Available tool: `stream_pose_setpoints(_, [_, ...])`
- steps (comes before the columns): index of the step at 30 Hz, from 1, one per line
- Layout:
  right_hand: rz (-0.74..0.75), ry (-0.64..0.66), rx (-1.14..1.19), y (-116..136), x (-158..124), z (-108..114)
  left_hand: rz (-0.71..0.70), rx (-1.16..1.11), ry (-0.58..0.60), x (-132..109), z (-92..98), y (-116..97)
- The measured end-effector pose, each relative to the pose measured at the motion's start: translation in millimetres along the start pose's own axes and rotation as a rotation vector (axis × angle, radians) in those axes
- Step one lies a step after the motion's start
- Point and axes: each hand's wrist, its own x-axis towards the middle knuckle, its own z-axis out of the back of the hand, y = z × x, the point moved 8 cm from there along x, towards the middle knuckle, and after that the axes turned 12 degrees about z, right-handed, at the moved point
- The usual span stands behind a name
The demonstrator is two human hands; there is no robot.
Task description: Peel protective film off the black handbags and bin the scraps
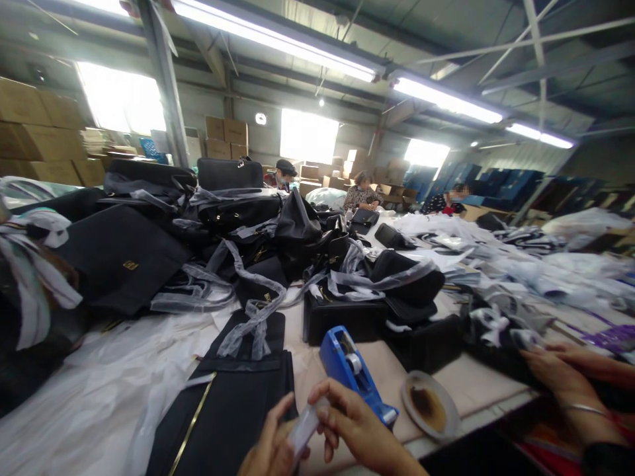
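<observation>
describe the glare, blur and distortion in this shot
Head view: windows and tube lights burn out to white; head view: black bags lose detail in their darkness; head view: the far co-workers look soft, while the left hand, right hand and blue tape dispenser are clearer; head view: the post leans, perhaps from lens distortion or camera tilt.

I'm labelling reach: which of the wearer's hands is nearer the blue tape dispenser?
Right. The right hand is close beside the blue tape dispenser; the left hand is farther left.
</observation>
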Motion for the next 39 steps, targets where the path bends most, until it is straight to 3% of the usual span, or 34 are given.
stream_pose_setpoints(2, [0.012,0.035,-0.087,17,0,-8,0.192,-0.26,0.163,4,-1.7,-1])
stream_pose_setpoints(4, [0.023,0.067,-0.192,33,0,-18,0.281,-0.419,0.354,6,-12.4,-9])
stream_pose_setpoints(6, [0.045,0.091,-0.278,45,1,-26,0.297,-0.424,0.527,5,-25.3,-17])
stream_pose_setpoints(8, [0.069,0.101,-0.353,51,1,-29,0.282,-0.353,0.608,4,-33.0,-20])
stream_pose_setpoints(13, [0.092,0.105,-0.585,54,-2,-26,0.237,-0.292,0.514,3,-33.2,-20])
stream_pose_setpoints(18, [0.058,0.101,-0.636,54,-5,-28,0.148,-0.223,0.323,4,-23.9,-20])
stream_pose_setpoints(22, [-0.011,0.09,-0.586,49,-11,-22,0.244,-0.216,0.392,9,-30.3,0])
stream_pose_setpoints(25, [-0.035,-0.058,-0.668,56,-20,15,0.316,-0.351,0.41,13,-30.1,9])
stream_pose_setpoints(28, [-0.041,-0.367,-1.079,77,-40,78,0.355,-0.505,0.343,14,-21.9,10])
stream_pose_setpoints(30, [-0.094,-0.425,-1.296,79,-52,105,0.359,-0.567,0.314,12,-17.6,7])
stream_pose_setpoints(34, [-0.218,-0.261,-1.212,45,-60,123,0.33,-0.603,0.302,9,-14.8,2])
stream_pose_setpoints(39, [-0.211,-0.313,-1.073,34,-62,123,0.308,-0.631,0.291,10,-11.1,1])
